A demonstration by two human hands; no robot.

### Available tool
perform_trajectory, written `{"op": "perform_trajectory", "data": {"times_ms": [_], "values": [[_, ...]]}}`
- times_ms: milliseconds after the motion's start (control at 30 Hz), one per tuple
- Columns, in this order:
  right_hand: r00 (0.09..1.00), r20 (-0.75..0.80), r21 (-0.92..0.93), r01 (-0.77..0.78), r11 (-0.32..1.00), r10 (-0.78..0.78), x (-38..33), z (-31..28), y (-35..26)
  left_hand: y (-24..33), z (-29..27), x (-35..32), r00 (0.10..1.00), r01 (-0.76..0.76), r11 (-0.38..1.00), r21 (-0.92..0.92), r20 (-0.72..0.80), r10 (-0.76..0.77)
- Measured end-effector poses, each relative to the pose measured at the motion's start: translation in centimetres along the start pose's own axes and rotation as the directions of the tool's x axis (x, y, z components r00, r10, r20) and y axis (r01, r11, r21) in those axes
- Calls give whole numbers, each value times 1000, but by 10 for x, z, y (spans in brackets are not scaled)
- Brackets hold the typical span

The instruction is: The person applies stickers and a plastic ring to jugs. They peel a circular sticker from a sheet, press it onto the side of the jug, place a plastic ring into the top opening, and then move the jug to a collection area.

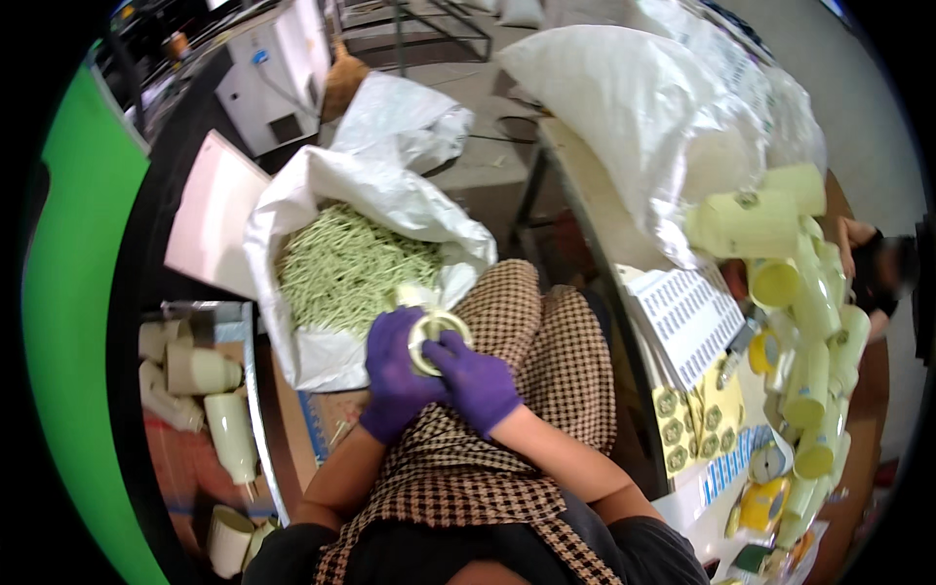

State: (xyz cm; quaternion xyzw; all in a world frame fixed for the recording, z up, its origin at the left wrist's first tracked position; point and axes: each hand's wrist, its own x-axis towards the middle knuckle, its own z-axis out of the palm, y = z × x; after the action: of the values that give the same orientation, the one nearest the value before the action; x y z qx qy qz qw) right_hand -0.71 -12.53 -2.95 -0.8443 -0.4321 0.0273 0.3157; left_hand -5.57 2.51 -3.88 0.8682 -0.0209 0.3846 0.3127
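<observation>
Both my hands wear purple gloves and meet above my lap. My left hand [395, 375] is wrapped round the side of a pale green plastic cup [462, 328], whose round open mouth faces up toward me. At the cup's near rim is my right hand [477, 382], closed, with its fingertips reaching into the mouth. What those fingertips pinch inside is too small to tell. Just beyond the cup stands an open white woven sack [400, 210], holding a heap of thin pale green plastic scraps [346, 268].
To the right, a table holds many pale green cups [751, 224], printed sheets [682, 317], yellow stickers [697, 429] and a yellow tape dispenser [763, 504]. A box at the left contains several cream cups [229, 434]. A large white sack [624, 97] lies at the back right. Another person [863, 253] is at far right.
</observation>
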Motion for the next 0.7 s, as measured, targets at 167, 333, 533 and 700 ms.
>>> {"op": "perform_trajectory", "data": {"times_ms": [167, 333, 533, 700], "values": [[927, 370, -41, -50, 998, 62, 12, 30, 27, -15, 7, -23, 995, 2, 988, 154, 96, -17], [955, 277, 220, 41, 975, -103, 12, 13, 42, -29, 6, 2, 980, -143, 980, 139, 160, 120], [882, -408, 108, 304, 946, -236, 17, -161, 122, -111, -32, 54, 998, -46, 992, 119, -43, 51], [790, -558, -589, -593, 550, 255, 25, -290, 251, -96, -46, 55, 981, -177, 972, 156, 107, 162]]}}
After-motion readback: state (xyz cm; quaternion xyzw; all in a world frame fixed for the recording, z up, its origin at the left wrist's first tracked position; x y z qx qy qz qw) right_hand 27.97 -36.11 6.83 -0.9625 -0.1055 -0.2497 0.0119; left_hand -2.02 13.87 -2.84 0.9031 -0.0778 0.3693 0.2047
